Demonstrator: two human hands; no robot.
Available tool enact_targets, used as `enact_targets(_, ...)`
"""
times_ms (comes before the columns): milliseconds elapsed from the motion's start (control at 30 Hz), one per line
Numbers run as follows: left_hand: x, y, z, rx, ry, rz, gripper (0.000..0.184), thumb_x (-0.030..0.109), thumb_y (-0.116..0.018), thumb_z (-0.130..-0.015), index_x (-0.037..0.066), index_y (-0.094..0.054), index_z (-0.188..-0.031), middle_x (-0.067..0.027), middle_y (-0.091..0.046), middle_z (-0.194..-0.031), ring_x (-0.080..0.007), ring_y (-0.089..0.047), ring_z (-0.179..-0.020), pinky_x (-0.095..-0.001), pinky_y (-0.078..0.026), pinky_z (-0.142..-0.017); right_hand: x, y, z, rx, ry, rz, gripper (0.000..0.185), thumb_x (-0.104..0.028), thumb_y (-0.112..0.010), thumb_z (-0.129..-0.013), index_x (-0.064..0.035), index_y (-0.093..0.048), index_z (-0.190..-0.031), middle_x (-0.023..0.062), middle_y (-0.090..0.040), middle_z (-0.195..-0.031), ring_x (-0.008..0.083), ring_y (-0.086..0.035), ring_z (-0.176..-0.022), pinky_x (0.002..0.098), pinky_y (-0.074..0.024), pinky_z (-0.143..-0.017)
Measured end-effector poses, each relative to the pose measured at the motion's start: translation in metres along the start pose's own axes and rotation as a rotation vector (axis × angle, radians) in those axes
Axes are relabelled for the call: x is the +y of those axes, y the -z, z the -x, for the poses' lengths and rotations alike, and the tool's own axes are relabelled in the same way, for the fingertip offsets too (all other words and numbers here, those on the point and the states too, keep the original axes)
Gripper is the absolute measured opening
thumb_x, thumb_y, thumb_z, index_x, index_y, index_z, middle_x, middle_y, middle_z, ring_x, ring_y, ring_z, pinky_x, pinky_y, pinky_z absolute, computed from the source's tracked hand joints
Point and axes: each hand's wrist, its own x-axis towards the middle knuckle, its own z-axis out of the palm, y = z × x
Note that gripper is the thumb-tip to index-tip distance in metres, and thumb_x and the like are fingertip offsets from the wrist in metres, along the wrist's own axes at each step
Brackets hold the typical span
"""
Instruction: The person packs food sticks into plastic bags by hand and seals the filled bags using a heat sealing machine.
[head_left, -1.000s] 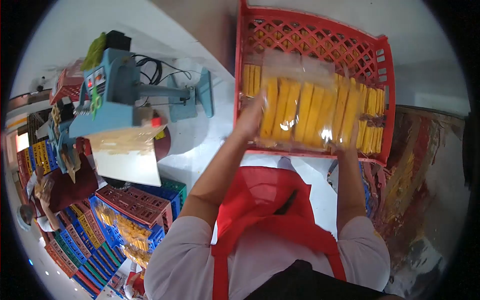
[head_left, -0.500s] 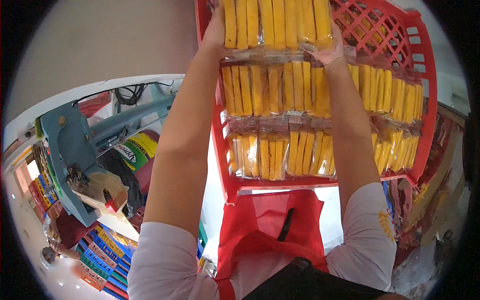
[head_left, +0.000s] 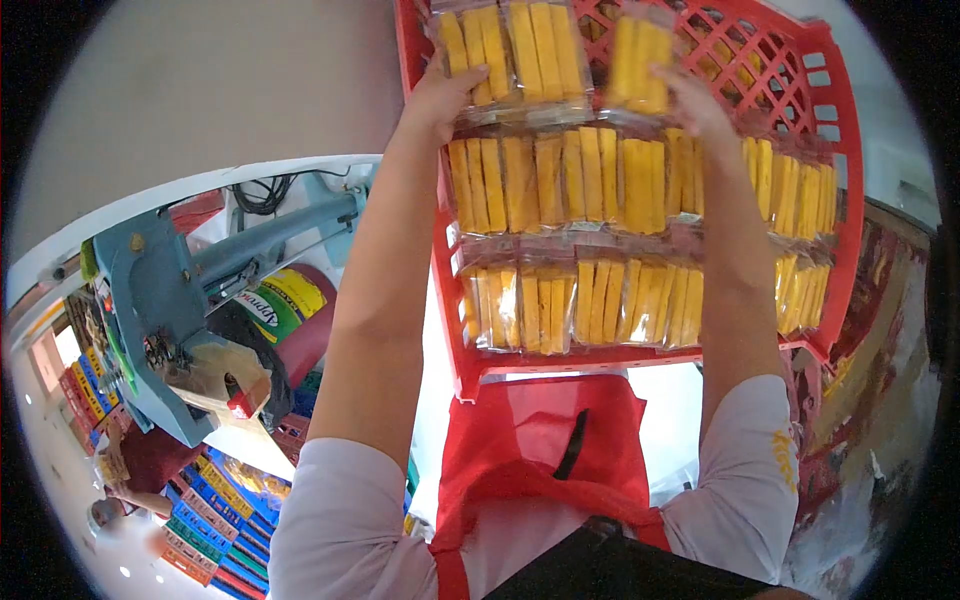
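Note:
Clear plastic packs of yellow sticks [head_left: 590,175] stand in rows inside a red plastic crate [head_left: 850,130]. At the crate's far left, my left hand [head_left: 445,97] grips the end pack of yellow sticks [head_left: 475,50], its thumb across the front. Another pack [head_left: 545,50] stands right beside that one. My right hand [head_left: 698,102] is closed on the edge of a separate pack [head_left: 640,62], which is blurred by motion. A gap shows between this pack and the two on the left. The fingers behind the packs are hidden.
A blue-grey machine [head_left: 150,310] stands on the left, with a green and yellow printed roll [head_left: 285,305] by it. Stacked coloured crates [head_left: 215,520] and another person [head_left: 135,465] are at the lower left. A worn, stained surface [head_left: 870,370] lies to the right.
The top row, held together between both hands before, is now parted. My right hand has shifted slightly right and holds one pack apart, while my left hand keeps to the left end.

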Motion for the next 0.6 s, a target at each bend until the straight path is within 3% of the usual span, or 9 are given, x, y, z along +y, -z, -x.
enact_targets(33, -0.002, -0.001, -0.001, -0.008, 0.003, 0.003, 0.058, 0.006, -0.058, -0.076, 0.008, -0.028, -0.126, -0.0092, -0.047, -0.115, -0.0192, -0.047, -0.103, -0.0323, -0.038, -0.086, 0.000, -0.009, 0.005, 0.009, 0.000, 0.002, 0.053, -0.033, -0.052, -0.081, -0.0001, -0.037, -0.119, 0.0142, -0.046, -0.117, 0.0263, -0.048, -0.104, 0.0393, -0.0384, -0.089)
enact_targets(100, -0.004, 0.006, -0.004, -0.016, -0.041, -0.021, 0.055, 0.003, -0.055, -0.077, 0.007, -0.029, -0.126, -0.0088, -0.046, -0.117, -0.0193, -0.047, -0.103, -0.0321, -0.038, -0.086, 0.005, -0.042, 0.006, 0.373, 0.078, 0.760, 0.052, -0.036, -0.057, -0.076, 0.0024, -0.047, -0.110, 0.0196, -0.051, -0.109, 0.0314, -0.049, -0.102, 0.0405, -0.0395, -0.084)
enact_targets(133, -0.007, 0.009, -0.006, -0.015, -0.038, -0.026, 0.055, 0.003, -0.055, -0.077, 0.007, -0.029, -0.126, -0.0088, -0.046, -0.117, -0.0193, -0.047, -0.103, -0.0321, -0.038, -0.086, -0.001, -0.052, 0.005, 0.372, 0.075, 0.754, 0.052, -0.036, -0.057, -0.076, 0.0024, -0.047, -0.110, 0.0196, -0.051, -0.109, 0.0314, -0.049, -0.102, 0.0405, -0.0395, -0.084)
enact_targets(200, -0.010, 0.011, -0.010, -0.012, -0.045, -0.033, 0.054, 0.002, -0.053, -0.078, 0.007, -0.028, -0.126, -0.0078, -0.046, -0.117, -0.0189, -0.047, -0.103, -0.0311, -0.039, -0.085, -0.019, -0.065, 0.002, 0.516, 0.648, 1.112, 0.063, -0.044, -0.055, -0.075, 0.0050, -0.043, -0.113, 0.0222, -0.048, -0.112, 0.0299, -0.049, -0.102, 0.0369, -0.0386, -0.085)
enact_targets(267, -0.005, 0.005, -0.003, -0.038, -0.081, -0.032, 0.055, 0.002, -0.052, -0.079, 0.007, -0.027, -0.127, -0.0080, -0.045, -0.117, -0.0190, -0.047, -0.103, -0.0305, -0.040, -0.084, -0.020, -0.100, 0.000, 0.486, 0.504, 0.944, 0.061, -0.043, -0.055, -0.075, 0.0053, -0.045, -0.111, 0.0230, -0.050, -0.108, 0.0301, -0.049, -0.102, 0.0346, -0.0382, -0.084)
enact_targets(333, -0.002, 0.001, 0.006, -0.060, -0.122, -0.030, 0.055, 0.001, -0.051, -0.079, 0.006, -0.025, -0.128, -0.0082, -0.045, -0.118, -0.0190, -0.047, -0.103, -0.0299, -0.040, -0.084, -0.023, -0.130, 0.011, 0.122, 0.315, 0.813, 0.055, -0.036, -0.054, -0.077, 0.0058, -0.044, -0.112, 0.0212, -0.053, -0.105, 0.0282, -0.051, -0.100, 0.0333, -0.0395, -0.081)
enact_targets(367, -0.001, 0.001, 0.010, -0.047, -0.198, -0.122, 0.055, 0.001, -0.049, -0.080, 0.007, -0.024, -0.129, -0.0087, -0.044, -0.118, -0.0187, -0.047, -0.103, -0.0295, -0.040, -0.084, -0.020, -0.137, 0.013, 0.127, 0.317, 0.811, 0.055, -0.036, -0.054, -0.077, 0.0058, -0.044, -0.112, 0.0212, -0.053, -0.105, 0.0282, -0.051, -0.100, 0.0333, -0.0395, -0.081)
enact_targets(567, 0.008, -0.047, 0.037, -0.142, -0.390, -0.129, 0.056, 0.001, -0.047, -0.081, 0.008, -0.020, -0.130, -0.0104, -0.043, -0.119, -0.0184, -0.047, -0.102, -0.0282, -0.040, -0.084, -0.028, -0.114, 0.057, 0.267, 0.672, 0.438, 0.039, -0.019, -0.053, -0.080, -0.0030, -0.045, -0.115, 0.0088, -0.056, -0.100, 0.0140, -0.052, -0.089, 0.0259, -0.0404, -0.078)
enact_targets(600, 0.008, -0.066, 0.038, -0.169, -0.433, -0.128, 0.056, 0.000, -0.047, -0.081, 0.008, -0.021, -0.130, -0.0105, -0.043, -0.119, -0.0185, -0.046, -0.102, -0.0280, -0.040, -0.084, -0.032, -0.091, 0.059, 0.300, 0.684, 0.404, 0.039, -0.022, -0.053, -0.079, -0.0028, -0.047, -0.112, 0.0134, -0.057, -0.098, 0.0219, -0.054, -0.090, 0.0310, -0.0411, -0.078)
